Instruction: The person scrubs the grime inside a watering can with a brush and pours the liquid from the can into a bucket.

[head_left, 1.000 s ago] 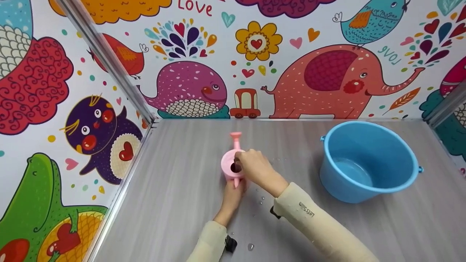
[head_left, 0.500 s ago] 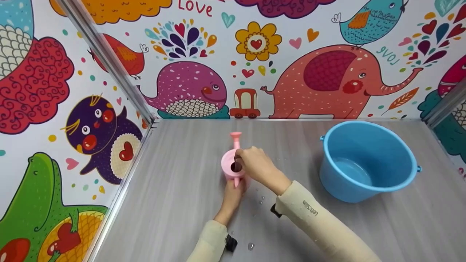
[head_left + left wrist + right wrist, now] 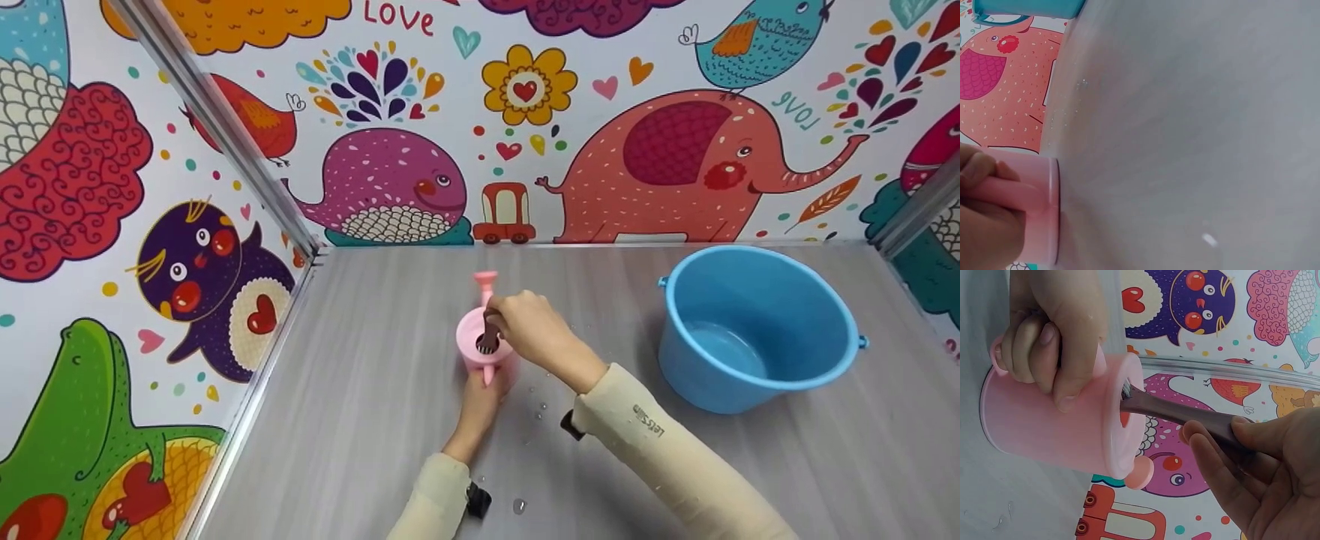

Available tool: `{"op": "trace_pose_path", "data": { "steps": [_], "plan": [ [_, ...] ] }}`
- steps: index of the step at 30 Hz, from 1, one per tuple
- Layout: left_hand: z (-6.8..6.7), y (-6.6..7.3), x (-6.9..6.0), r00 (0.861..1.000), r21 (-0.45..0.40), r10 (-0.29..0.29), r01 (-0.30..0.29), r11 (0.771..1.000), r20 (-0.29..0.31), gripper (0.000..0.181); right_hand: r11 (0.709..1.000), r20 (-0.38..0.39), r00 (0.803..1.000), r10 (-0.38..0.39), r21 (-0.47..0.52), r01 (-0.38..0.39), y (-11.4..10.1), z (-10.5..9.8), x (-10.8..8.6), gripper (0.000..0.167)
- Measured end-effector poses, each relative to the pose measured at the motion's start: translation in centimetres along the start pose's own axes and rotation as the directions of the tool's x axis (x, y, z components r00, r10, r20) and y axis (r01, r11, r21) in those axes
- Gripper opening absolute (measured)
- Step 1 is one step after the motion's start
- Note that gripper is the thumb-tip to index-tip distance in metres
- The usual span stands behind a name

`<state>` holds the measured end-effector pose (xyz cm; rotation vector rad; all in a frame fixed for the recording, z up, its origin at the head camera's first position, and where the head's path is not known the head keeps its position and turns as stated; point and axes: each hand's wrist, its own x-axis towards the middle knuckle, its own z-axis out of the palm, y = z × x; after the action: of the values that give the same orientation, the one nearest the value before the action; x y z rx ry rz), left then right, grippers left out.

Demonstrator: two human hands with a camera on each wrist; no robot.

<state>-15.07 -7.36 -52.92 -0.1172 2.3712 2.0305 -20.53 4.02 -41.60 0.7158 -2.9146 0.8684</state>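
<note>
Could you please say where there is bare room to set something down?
Bare table runs from the pink watering can to the left wall, and from its spout to the blue bucket along the back wall. It is crowded around the can, with left grip and right grip there; drops lie to its right.
</note>
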Motion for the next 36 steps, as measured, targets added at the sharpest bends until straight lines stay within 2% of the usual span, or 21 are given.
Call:
{"op": "trace_pose_path", "data": {
  "steps": [6,11,15,20,23,32,36],
  "plan": [
    [0.0,0.2,0.0,1.000,0.003,-0.017,0.017,1.000,-0.018,0.009,1.000,-0.014,1.000,-0.008,-0.003,0.008,0.1,0.1,0.1,0.016],
    [0.0,0.3,-0.1,0.999,-0.017,-0.034,0.033,0.999,-0.026,0.008,1.000,-0.031,0.999,-0.020,-0.008,0.020,0.1,0.3,0.1,0.016],
    [0.0,0.2,0.0,1.000,-0.016,-0.015,0.014,1.000,-0.021,0.008,1.000,-0.020,1.000,-0.018,-0.005,0.018,0.2,0.8,0.0,0.016],
    [0.0,0.2,0.2,1.000,0.000,0.023,-0.023,1.000,-0.006,0.024,0.999,0.022,1.000,-0.006,-0.044,0.007,0.6,1.9,-0.2,0.012],
    [0.1,0.1,0.3,1.000,0.002,0.027,-0.027,1.000,-0.001,0.024,0.998,0.036,0.999,0.006,-0.062,-0.004,0.9,2.4,-0.2,0.010],
    [0.0,-0.1,0.5,0.999,-0.006,0.033,-0.033,0.999,0.005,0.030,1.000,0.053,0.998,0.024,0.000,-0.024,1.0,2.3,0.1,0.011],
    [0.0,-0.1,0.5,0.999,-0.008,0.042,-0.042,0.999,-0.003,0.027,0.999,0.071,0.997,-0.010,0.034,0.008,1.1,2.2,0.0,0.011]
  ]
}}
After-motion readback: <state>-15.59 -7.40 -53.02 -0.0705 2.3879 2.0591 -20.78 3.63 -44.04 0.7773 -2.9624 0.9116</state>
